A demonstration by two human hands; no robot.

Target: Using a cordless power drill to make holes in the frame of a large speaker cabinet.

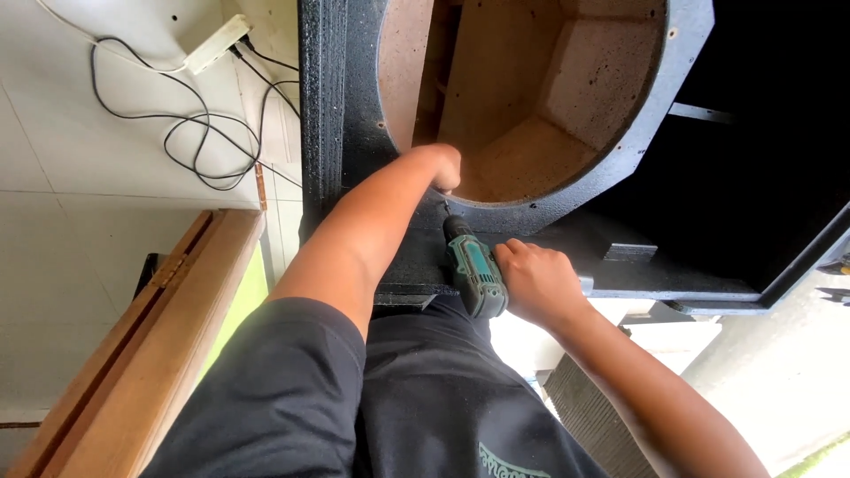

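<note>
A large black textured speaker cabinet (354, 106) fills the upper middle, with a big round cut-out showing bare wood (522, 88) inside. My right hand (536, 279) grips a teal and black cordless drill (474, 270) whose tip points up at the black front panel just below the hole's rim. My left hand (443, 166) rests at the lower left edge of the round opening, fingers curled over the rim right above the drill tip. My dark sleeve and dark clothing fill the bottom of the view.
A white power strip (215, 44) with tangled black cables (199, 133) lies on the white tiled floor at the upper left. A wooden door frame (150, 354) runs along the lower left. A ribbed black panel (589, 416) lies at the bottom right.
</note>
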